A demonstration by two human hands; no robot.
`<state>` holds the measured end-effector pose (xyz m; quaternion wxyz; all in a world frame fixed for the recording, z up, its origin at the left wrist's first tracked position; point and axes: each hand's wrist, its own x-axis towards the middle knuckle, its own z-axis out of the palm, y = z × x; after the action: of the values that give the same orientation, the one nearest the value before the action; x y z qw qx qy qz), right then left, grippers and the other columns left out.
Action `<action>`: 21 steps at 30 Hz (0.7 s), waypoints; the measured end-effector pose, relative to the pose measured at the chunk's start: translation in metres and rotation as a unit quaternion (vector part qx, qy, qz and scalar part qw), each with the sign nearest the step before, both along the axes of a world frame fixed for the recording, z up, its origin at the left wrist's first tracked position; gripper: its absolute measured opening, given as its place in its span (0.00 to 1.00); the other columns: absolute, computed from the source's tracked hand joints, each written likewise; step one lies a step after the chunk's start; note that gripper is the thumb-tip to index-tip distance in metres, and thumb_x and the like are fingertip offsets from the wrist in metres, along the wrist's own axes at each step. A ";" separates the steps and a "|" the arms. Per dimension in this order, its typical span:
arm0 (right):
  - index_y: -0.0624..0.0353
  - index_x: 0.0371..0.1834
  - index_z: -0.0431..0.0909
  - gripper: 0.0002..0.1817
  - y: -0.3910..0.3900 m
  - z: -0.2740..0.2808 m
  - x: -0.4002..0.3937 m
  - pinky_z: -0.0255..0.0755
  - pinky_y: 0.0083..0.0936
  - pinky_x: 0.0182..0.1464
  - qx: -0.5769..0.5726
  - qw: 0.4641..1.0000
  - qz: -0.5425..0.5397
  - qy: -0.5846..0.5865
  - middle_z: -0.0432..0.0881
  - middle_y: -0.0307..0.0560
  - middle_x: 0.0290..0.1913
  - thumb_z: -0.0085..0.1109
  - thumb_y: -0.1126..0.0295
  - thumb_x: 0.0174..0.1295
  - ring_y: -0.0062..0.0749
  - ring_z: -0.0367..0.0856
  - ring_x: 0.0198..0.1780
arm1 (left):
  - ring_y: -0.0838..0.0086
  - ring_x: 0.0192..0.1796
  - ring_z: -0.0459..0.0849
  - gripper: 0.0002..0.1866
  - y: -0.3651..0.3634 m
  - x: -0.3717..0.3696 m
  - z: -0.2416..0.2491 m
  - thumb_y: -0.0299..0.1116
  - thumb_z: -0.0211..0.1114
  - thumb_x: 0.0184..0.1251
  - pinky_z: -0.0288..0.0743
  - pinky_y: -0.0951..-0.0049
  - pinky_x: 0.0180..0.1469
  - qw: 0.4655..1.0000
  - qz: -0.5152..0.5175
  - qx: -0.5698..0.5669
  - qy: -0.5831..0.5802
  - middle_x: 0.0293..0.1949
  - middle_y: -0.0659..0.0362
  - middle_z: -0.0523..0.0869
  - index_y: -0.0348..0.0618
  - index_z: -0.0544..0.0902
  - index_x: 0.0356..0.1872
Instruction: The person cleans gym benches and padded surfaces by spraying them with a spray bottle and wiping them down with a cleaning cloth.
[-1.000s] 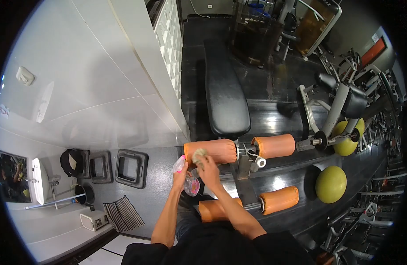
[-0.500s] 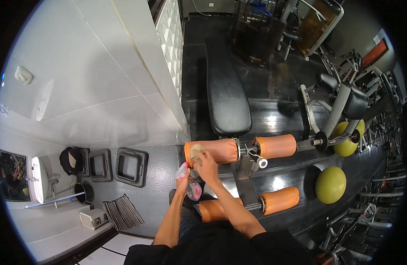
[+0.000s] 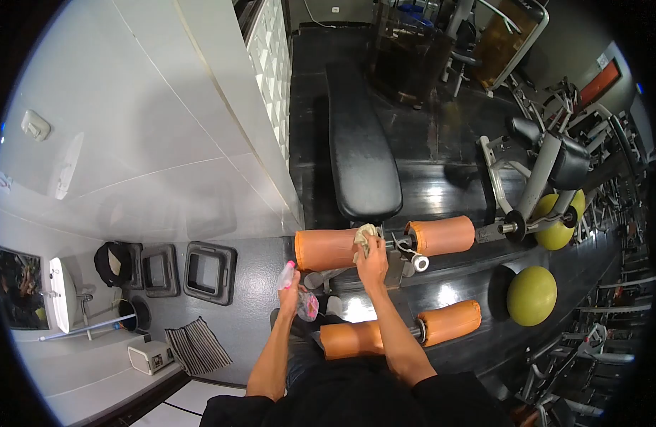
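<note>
My right hand (image 3: 371, 262) is closed around a crumpled beige cloth (image 3: 365, 236), pressed against the right end of an orange padded roller (image 3: 324, 249). A spray bottle (image 3: 306, 304) with a pink nozzle and clear body is gripped in my left hand (image 3: 289, 293), just below that roller's left part. To the right, on the same bar, sits a second orange roller (image 3: 442, 235). Two lower rollers, one near my body (image 3: 353, 339) and one further right (image 3: 450, 322), lie closer to me. A black padded bench (image 3: 367, 156) stretches away beyond the upper rollers.
Two yellow-green exercise balls (image 3: 532, 297) rest on the right near a grey weight machine (image 3: 538, 178). At left are black trays (image 3: 210, 272), a striped mat (image 3: 198, 345), a bucket (image 3: 134, 315) and a sink (image 3: 61, 294). A white wall (image 3: 178, 114) stands upper left.
My right hand with the cloth has slid right along the upper orange roller, from its left end to its right end. My left hand with the spray bottle has shifted slightly left.
</note>
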<state>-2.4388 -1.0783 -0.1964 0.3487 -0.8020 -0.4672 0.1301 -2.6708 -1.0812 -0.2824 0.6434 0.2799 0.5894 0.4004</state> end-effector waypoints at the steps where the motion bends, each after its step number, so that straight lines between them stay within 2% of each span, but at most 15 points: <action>1: 0.52 0.58 0.75 0.19 -0.006 -0.001 -0.001 0.73 0.43 0.51 -0.001 1.000 0.000 0.000 0.73 0.53 0.51 0.59 0.68 0.63 0.53 0.77 0.51 | 0.78 0.24 0.78 0.27 0.004 0.003 0.010 0.38 0.64 0.70 0.74 0.76 0.28 1.000 0.000 -0.001 0.000 0.50 0.58 0.82 0.39 0.69 0.66; 3: 0.52 0.56 0.76 0.19 -0.018 -0.001 -0.002 0.74 0.42 0.49 0.020 1.000 0.012 0.007 0.74 0.53 0.49 0.61 0.70 0.61 0.54 0.78 0.49 | 0.79 0.24 0.76 0.27 0.019 0.011 0.031 0.40 0.64 0.69 0.74 0.77 0.29 0.996 0.036 0.080 -0.010 0.44 0.59 0.82 0.39 0.71 0.65; 4: 0.52 0.56 0.76 0.19 -0.026 -0.003 -0.001 0.74 0.42 0.49 0.020 1.000 0.012 0.007 0.74 0.53 0.49 0.61 0.70 0.61 0.54 0.78 0.49 | 0.80 0.24 0.77 0.25 0.024 0.014 0.041 0.38 0.63 0.70 0.74 0.77 0.29 0.996 0.032 0.079 -0.001 0.42 0.59 0.82 0.37 0.72 0.63; 5: 0.52 0.56 0.76 0.19 -0.035 -0.004 0.000 0.75 0.42 0.49 0.021 0.999 0.029 0.012 0.75 0.53 0.48 0.61 0.70 0.60 0.54 0.78 0.49 | 0.80 0.24 0.77 0.25 0.031 0.017 0.050 0.38 0.63 0.70 0.74 0.77 0.29 0.996 0.032 0.078 -0.001 0.42 0.59 0.82 0.37 0.72 0.63; 7: 0.53 0.56 0.76 0.19 -0.052 -0.009 0.004 0.75 0.42 0.48 0.021 0.999 0.044 0.015 0.75 0.53 0.47 0.62 0.71 0.60 0.54 0.78 0.48 | 0.80 0.26 0.78 0.24 0.043 0.022 0.055 0.38 0.65 0.69 0.73 0.76 0.28 0.997 -0.039 0.060 0.027 0.45 0.61 0.82 0.39 0.74 0.63; 10: 0.53 0.56 0.76 0.20 -0.060 -0.009 0.010 0.75 0.41 0.48 0.008 0.997 0.070 0.033 0.75 0.54 0.48 0.62 0.72 0.59 0.54 0.79 0.48 | 0.80 0.26 0.77 0.22 0.041 0.028 0.055 0.37 0.64 0.69 0.73 0.76 0.28 0.997 -0.026 0.066 -0.002 0.43 0.62 0.82 0.39 0.76 0.60; 12: 0.56 0.54 0.76 0.17 -0.055 -0.008 0.012 0.73 0.41 0.50 0.057 0.997 0.009 0.041 0.75 0.55 0.48 0.61 0.71 0.61 0.56 0.77 0.50 | 0.80 0.26 0.77 0.21 0.033 0.026 0.051 0.37 0.64 0.69 0.74 0.77 0.28 0.998 -0.009 0.060 -0.026 0.43 0.61 0.81 0.39 0.76 0.59; 15: 0.57 0.55 0.76 0.18 -0.030 -0.013 -0.011 0.73 0.40 0.50 0.029 0.997 -0.051 0.039 0.76 0.54 0.49 0.61 0.70 0.61 0.55 0.77 0.50 | 0.79 0.25 0.77 0.21 0.019 0.020 0.042 0.36 0.64 0.69 0.74 0.77 0.28 0.998 -0.017 0.062 -0.015 0.41 0.62 0.81 0.39 0.75 0.59; 17: 0.54 0.55 0.77 0.18 -0.018 -0.014 -0.036 0.73 0.40 0.50 0.043 0.999 -0.027 0.018 0.76 0.54 0.48 0.61 0.70 0.60 0.55 0.77 0.50 | 0.78 0.25 0.77 0.21 0.011 0.015 0.038 0.35 0.64 0.69 0.74 0.76 0.28 0.998 0.003 0.014 -0.065 0.39 0.62 0.80 0.40 0.75 0.60; 19: 0.50 0.54 0.78 0.18 -0.016 -0.011 -0.058 0.74 0.41 0.50 0.048 0.990 0.126 0.042 0.76 0.53 0.47 0.61 0.70 0.60 0.54 0.77 0.49 | 0.77 0.25 0.77 0.20 0.005 0.011 0.036 0.36 0.65 0.68 0.74 0.75 0.28 0.998 0.003 0.009 -0.067 0.39 0.62 0.79 0.41 0.76 0.58; 21: 0.49 0.55 0.78 0.19 -0.019 0.000 -0.059 0.74 0.41 0.50 0.006 0.984 0.160 0.076 0.75 0.52 0.48 0.61 0.70 0.59 0.53 0.77 0.50 | 0.77 0.26 0.78 0.18 -0.002 0.007 0.034 0.36 0.65 0.67 0.74 0.74 0.29 0.997 0.004 -0.033 -0.073 0.39 0.62 0.78 0.42 0.77 0.55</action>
<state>-2.4976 -1.0975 -0.1960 0.3628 -0.7023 -0.5627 0.2419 -2.6641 -1.0836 -0.2481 0.6920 0.2264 0.5552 0.4020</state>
